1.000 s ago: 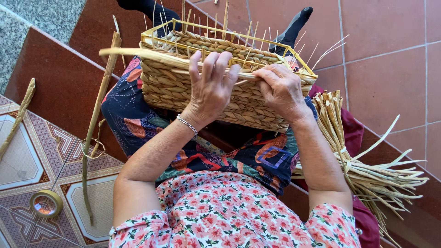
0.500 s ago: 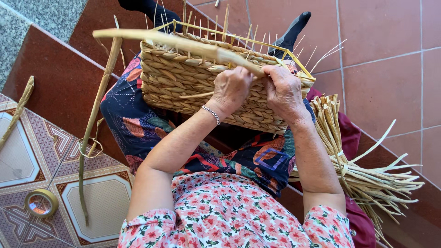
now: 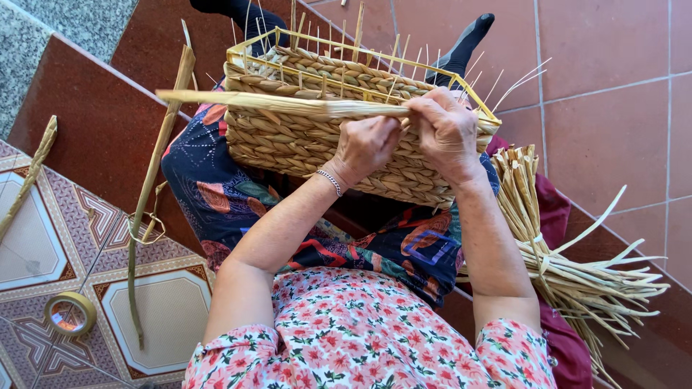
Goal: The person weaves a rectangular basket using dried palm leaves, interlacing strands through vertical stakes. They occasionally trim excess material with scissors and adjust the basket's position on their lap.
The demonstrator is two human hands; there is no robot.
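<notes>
Your left hand (image 3: 366,146) and right hand (image 3: 448,130) both pinch 1 long straw strand (image 3: 281,105) lying across the woven basket (image 3: 303,140) on your lap, near its right rim. A straw bundle (image 3: 555,252) lies by your right thigh; a tape roll (image 3: 70,313) sits on the patterned tile at your left

The floor (image 3: 620,86) ahead is laid with large reddish-brown tiles with pale grout lines, lit by bright, even daylight. To the left a dark red polished step (image 3: 94,130) runs slantwise, with a strip of speckled grey stone (image 3: 65,21) beyond its upper edge. Lower left, the floor changes to patterned tiles (image 3: 43,245) in cream, brown and grey, with white octagonal centres.
</notes>
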